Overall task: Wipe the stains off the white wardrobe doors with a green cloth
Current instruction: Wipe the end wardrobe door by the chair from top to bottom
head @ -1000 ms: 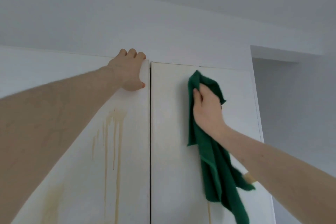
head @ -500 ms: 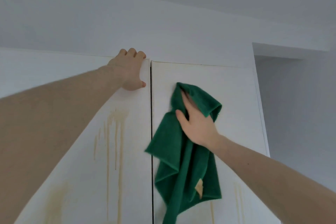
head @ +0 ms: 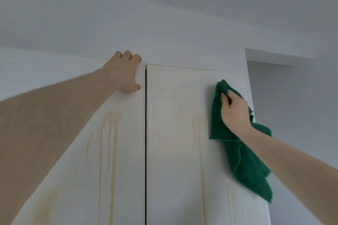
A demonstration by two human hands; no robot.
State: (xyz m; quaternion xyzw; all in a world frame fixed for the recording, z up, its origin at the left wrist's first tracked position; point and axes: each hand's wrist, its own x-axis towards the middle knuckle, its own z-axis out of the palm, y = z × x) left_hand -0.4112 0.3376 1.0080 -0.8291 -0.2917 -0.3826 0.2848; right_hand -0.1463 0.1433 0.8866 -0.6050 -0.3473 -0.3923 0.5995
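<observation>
Two white wardrobe doors fill the lower view, split by a dark vertical gap. The left door (head: 126,151) carries yellowish drip stains (head: 109,133) below my left hand (head: 124,73), whose fingers curl over the door's top edge near the gap. The right door (head: 173,133) shows fainter streaks (head: 198,133). My right hand (head: 235,111) grips the green cloth (head: 243,160) and presses it against the right door near its right edge; the rest of the cloth hangs down below my wrist.
A plain white wall (head: 164,33) rises above the wardrobe to the ceiling. To the right of the wardrobe's edge there is a recessed wall (head: 292,97) under a boxed ledge (head: 274,56).
My right hand swept the cloth from the middle of the right door, by the gap, up and rightward to its right edge. My left hand stayed on the left door's top edge.
</observation>
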